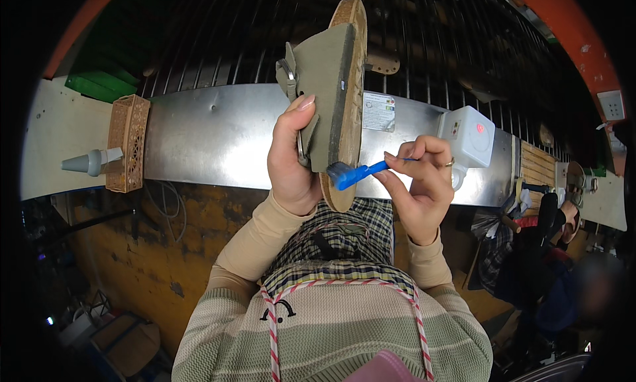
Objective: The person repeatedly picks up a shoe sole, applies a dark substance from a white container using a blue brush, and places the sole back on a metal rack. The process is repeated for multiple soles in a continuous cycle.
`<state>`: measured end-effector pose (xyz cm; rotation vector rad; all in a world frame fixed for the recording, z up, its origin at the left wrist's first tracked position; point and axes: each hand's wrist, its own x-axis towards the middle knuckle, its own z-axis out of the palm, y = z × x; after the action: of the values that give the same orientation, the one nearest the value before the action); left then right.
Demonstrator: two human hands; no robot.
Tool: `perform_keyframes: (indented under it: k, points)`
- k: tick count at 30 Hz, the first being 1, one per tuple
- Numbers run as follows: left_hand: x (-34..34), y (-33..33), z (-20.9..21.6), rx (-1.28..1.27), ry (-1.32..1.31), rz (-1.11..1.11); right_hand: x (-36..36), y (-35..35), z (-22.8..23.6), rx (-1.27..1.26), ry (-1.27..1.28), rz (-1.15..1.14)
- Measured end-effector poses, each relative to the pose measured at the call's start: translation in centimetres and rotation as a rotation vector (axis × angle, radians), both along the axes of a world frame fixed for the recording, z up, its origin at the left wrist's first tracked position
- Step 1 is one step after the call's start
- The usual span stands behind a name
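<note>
My left hand grips an olive-grey sandal, holding it upright on its side with the thumb near a buckled strap. The tan sole edge of the sandal faces to the right. Between the fingertips of my right hand is a small blue brush. Its bristle end meets the lower part of the sole edge, where the upper joins the sole. A second buckle sits beside my left fingers, partly hidden by them.
Under my hands runs a metal ledge. A white box-shaped device with a red light stands right, a woven basket left beside a grey nozzle-shaped thing. Beyond lies a rack of dark bars carrying footwear. Another person sits at right.
</note>
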<state>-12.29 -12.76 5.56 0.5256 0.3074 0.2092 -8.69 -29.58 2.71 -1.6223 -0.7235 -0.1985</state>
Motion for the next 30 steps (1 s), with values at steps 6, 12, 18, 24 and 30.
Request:
perform_keyframes:
  k: [6, 12, 18, 24, 30]
  points:
    - [-0.2, -0.3, -0.2, 0.024, -0.022, -0.05, 2.2, 0.4, 0.4, -0.036, 0.059, -0.125]
    - [0.1, -0.7, 0.0, 0.018, 0.021, -0.015, 2.3, -0.1, 0.5, -0.038, -0.055, -0.077]
    - [0.5, 0.2, -1.0, 0.0, 0.028, 0.021, 1.0, -2.5, 0.9, -0.123, -0.045, -0.078]
    - [1.9, 0.6, -2.4, -0.003, 0.048, 0.0, 1.1, -13.4, 1.1, -0.775, 0.084, -0.687]
    - [2.7, -0.4, -3.0, 0.014, 0.046, -0.021, 0.0, -17.8, -4.6, -1.063, 0.05, -0.843]
